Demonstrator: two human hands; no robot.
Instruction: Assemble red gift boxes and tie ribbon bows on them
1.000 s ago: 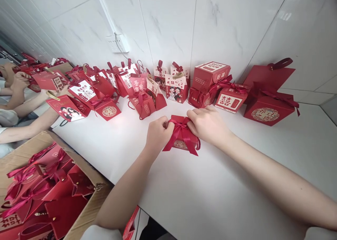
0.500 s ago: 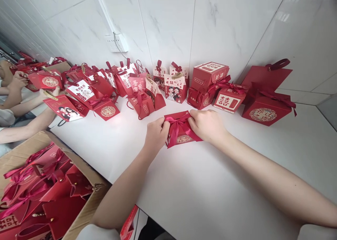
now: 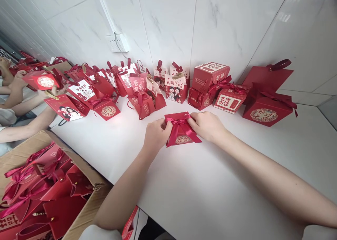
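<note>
A small red gift box with a dark red ribbon across its top sits on the white table in front of me. My left hand is closed at the box's left edge, pinching the ribbon. My right hand is closed on the ribbon at the box's right top edge. Ribbon tails hang down the box's front.
A row of red gift boxes and bags stands along the tiled wall, with a large red box at the right. A cardboard carton of flat red boxes sits at lower left. Other people's arms work at the far left.
The box was lowered from a tilt to stand on the table and drawn slightly toward the wall. Both hands kept hold of the ribbon. A person at left lifted a red box.
</note>
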